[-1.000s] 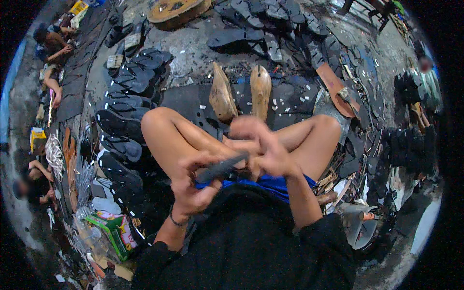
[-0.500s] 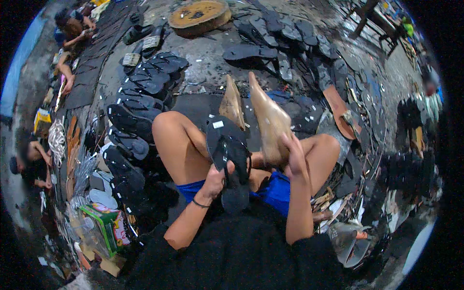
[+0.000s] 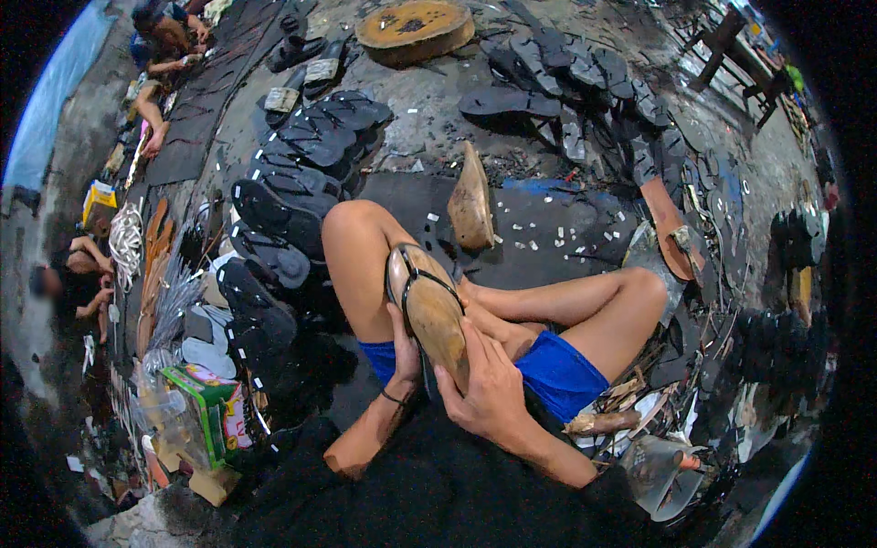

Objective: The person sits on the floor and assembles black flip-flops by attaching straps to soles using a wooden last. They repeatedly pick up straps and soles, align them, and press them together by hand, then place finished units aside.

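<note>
My left hand (image 3: 403, 352) is closed round the edge of a black thong sandal (image 3: 413, 272), held tilted above my lap. A wooden shoe last (image 3: 437, 318), foot-shaped and worn, lies against the sandal's upper side with the black straps across it. My right hand (image 3: 486, 384) grips the last at its near end, thumb on one side and fingers on the other. The sandal's sole is mostly hidden beneath the last. A second wooden last (image 3: 471, 205) rests on the dark mat beyond my legs.
Rows of black sandals (image 3: 315, 137) lie at the left, with more sandals (image 3: 557, 68) at the far right. A round wooden block (image 3: 416, 32) stands at the back. Small white pieces dot the mat (image 3: 557, 256). A green box (image 3: 206, 416) is near left; other people sit at the far left.
The last in my right hand has moved left and down onto the sandal, under its straps. The sandal has turned with it. The view has shifted a little.
</note>
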The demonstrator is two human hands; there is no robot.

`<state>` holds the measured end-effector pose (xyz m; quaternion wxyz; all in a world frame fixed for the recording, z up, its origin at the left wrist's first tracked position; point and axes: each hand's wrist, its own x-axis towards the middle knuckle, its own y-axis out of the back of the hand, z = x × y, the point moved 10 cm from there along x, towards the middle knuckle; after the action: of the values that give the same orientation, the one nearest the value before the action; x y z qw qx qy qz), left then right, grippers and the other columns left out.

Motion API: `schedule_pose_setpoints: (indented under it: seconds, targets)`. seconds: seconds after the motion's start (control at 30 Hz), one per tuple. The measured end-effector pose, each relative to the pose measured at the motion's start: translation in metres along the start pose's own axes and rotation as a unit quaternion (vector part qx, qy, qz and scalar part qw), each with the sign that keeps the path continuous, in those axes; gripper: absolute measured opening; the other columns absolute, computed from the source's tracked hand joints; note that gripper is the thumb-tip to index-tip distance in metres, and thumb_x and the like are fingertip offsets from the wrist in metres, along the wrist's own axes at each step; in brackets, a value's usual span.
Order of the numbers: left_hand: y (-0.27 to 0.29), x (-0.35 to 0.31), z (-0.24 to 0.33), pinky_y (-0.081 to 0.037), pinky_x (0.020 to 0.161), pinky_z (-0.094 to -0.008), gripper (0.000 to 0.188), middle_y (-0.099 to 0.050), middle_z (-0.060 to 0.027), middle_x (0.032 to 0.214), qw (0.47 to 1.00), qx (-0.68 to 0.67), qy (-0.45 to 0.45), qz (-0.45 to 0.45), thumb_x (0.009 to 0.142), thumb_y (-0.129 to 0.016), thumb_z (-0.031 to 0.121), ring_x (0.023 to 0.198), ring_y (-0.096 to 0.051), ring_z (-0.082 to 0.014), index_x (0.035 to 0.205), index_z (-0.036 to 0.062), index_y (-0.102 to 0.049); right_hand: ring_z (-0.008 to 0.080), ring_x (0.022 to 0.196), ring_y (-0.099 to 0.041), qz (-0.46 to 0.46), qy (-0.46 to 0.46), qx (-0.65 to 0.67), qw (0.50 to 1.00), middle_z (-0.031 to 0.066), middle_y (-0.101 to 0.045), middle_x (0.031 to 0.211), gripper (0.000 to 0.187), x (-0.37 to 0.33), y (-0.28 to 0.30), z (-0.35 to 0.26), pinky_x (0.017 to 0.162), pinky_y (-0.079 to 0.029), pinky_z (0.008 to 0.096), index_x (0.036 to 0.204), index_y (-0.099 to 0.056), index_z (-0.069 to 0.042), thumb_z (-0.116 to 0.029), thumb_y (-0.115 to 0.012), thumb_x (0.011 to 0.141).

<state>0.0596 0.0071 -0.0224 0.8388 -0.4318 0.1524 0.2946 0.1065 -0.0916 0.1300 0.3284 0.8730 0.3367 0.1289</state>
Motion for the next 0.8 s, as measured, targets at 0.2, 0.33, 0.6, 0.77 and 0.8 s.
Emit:
schedule_pose_setpoints:
  seconds: [0.2,0.33,0.6,0.77,0.8]
  targets:
    - [0.025,0.015,-0.016,-0.040,0.105,-0.0445,0.090,-0.048,-0.0207,0.135,0.998,-0.055,0.028,-0.019,0.088,-0.023,0.075,0.121,-0.051,-0.0327,0.140,0.0031,-0.035,0.0393,0.107,-0.059,0.065,0.003,-0.019,0.998,0.0272,-0.058,0.117,0.067,0.008,-0.016,-0.008,0.090,-0.049,0.0416,0.133,-0.040,0.009,-0.016,-0.068,0.078]
    - [0.012,0.014,-0.013,-0.040,0.105,-0.0381,0.084,-0.051,-0.0165,0.132,0.994,-0.091,0.038,-0.038,0.093,-0.016,0.069,0.119,-0.052,-0.0269,0.136,0.0009,-0.041,0.0401,0.110,-0.058,0.094,0.012,-0.006,0.996,0.0281,-0.057,0.119,0.065,0.012,-0.016,-0.009,0.093,-0.048,0.0412,0.131,-0.042,0.009,-0.015,-0.068,0.077]
    - [-0.029,0.020,0.010,-0.042,0.103,-0.0379,0.077,-0.054,-0.0160,0.129,0.981,-0.098,-0.013,-0.165,0.097,-0.018,0.063,0.117,-0.054,-0.0270,0.135,0.0001,-0.042,0.0399,0.113,-0.057,0.116,0.010,0.005,0.993,0.0270,-0.056,0.123,0.064,0.018,-0.012,-0.006,0.094,-0.048,0.0413,0.131,-0.043,0.010,-0.013,-0.068,0.077]
    - [-0.041,0.025,0.045,-0.043,0.102,-0.0371,0.070,-0.053,-0.0152,0.129,0.986,0.112,-0.097,-0.075,0.095,-0.038,0.058,0.118,-0.053,-0.0255,0.135,0.0004,-0.039,0.0390,0.121,-0.051,0.171,0.076,-0.080,0.979,0.0264,-0.051,0.131,0.065,0.024,0.022,-0.025,0.099,-0.044,0.0408,0.134,-0.040,0.009,-0.014,-0.066,0.079]
    - [-0.051,0.026,0.051,-0.043,0.102,-0.0371,0.072,-0.051,-0.0149,0.130,0.983,0.135,-0.088,-0.088,0.093,-0.045,0.057,0.118,-0.053,-0.0255,0.137,0.0012,-0.037,0.0401,0.122,-0.050,0.186,0.084,-0.101,0.974,0.0275,-0.050,0.131,0.066,0.027,0.030,-0.029,0.101,-0.042,0.0415,0.135,-0.039,0.010,-0.011,-0.066,0.078]
